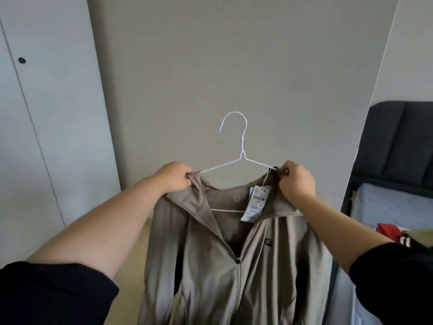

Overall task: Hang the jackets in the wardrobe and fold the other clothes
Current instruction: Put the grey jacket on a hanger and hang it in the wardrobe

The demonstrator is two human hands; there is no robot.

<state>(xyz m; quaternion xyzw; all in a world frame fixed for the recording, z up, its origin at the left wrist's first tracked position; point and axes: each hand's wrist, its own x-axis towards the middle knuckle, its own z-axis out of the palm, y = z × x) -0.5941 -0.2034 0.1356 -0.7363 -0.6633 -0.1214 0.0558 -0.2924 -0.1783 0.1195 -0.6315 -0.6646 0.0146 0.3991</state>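
Now | left hand (174, 178) grips jacket (210, 266) collar | right hand (296, 181) pinches collar on hanger (242, 158)

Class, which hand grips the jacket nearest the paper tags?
The right hand: the tags hang just beside it, while the left hand grips the far shoulder of the jacket.

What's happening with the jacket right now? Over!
Left hand and right hand grip jacket shoulders. Jacket on white hanger, held up, not hung. White doors at left closed.
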